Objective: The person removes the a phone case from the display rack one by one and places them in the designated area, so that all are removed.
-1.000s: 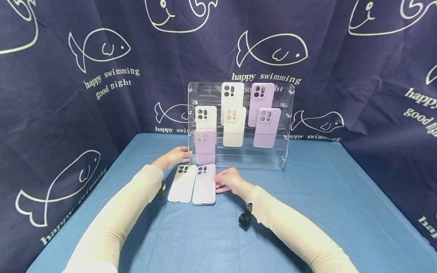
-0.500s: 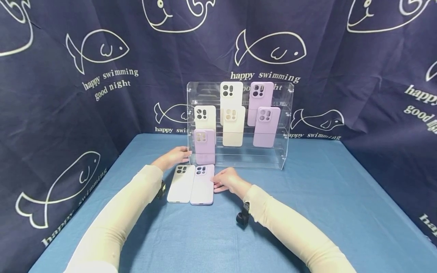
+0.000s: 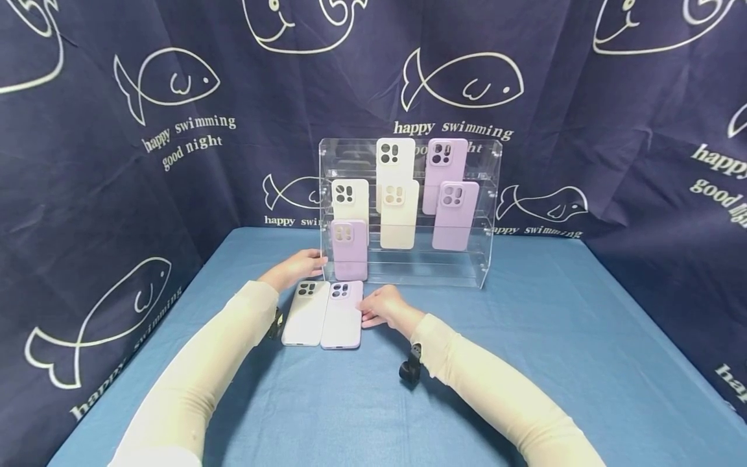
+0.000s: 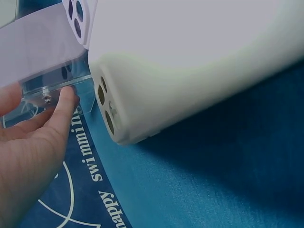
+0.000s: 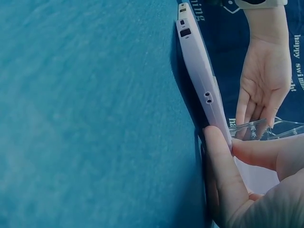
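Head view: the right hand (image 3: 390,306) has its thumb and fingers drawn close together, pinching the long edge at 3 o'clock of a lilac plastic phone case (image 3: 342,321) that lies on the table, camera openings toward 12 o'clock; the edge hold probably lets it be set in line without covering its back. At 9 o'clock of it lies a white plastic phone case (image 3: 306,318), their long edges apparently meeting. Up at 11 o'clock, the left hand (image 3: 296,268) has its thumb and fingers slightly parted, holding the side panel of a clear acrylic tiered display stand (image 3: 426,261) at the stand's 8 o'clock, seemingly to steady it. The stand props up six cases, backs facing the viewer, likely so colours and camera cut-outs show: three white or cream ones, at 12 o'clock (image 3: 395,165), 10 o'clock (image 3: 350,201) and the centre (image 3: 399,220); and three purple ones, at 1 o'clock (image 3: 448,162), 3 o'clock (image 3: 455,217) and 8 o'clock (image 3: 350,256). With the two lying flat, that makes eight: four pale, four purple. Beneath spreads a blue cloth (image 3: 525,337); navy curtains (image 3: 350,84) with white fish outlines rise behind.
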Available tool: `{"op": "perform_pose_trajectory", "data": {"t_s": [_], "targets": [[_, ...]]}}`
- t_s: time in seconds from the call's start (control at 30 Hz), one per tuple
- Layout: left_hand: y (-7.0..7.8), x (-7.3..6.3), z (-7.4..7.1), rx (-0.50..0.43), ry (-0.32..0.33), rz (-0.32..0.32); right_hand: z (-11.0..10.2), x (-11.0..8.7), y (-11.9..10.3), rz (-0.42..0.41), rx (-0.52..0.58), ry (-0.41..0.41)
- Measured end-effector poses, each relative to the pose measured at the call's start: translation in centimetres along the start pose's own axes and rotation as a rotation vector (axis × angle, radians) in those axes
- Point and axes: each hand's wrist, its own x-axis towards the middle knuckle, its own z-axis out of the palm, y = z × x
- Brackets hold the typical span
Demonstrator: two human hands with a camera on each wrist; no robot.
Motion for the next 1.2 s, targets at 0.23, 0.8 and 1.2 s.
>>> {"op": "perform_pose_trajectory", "data": {"t_s": [0.23,0.8,1.2], "targets": [[0.2,-0.1,0.0,0.027,0.004,-0.011,0.4,-0.2,-0.5,0.018,0.014,-0.011],[0.0,-0.3,0.0,0.039,0.005,-0.02,1.0,-0.2,-0.5,0.012,-0.029,-0.01],[0.1,-0.3,0.0,0.061,0.01,-0.027,1.4,-0.1,-0.6,0.01,-0.078,0.02]]}}
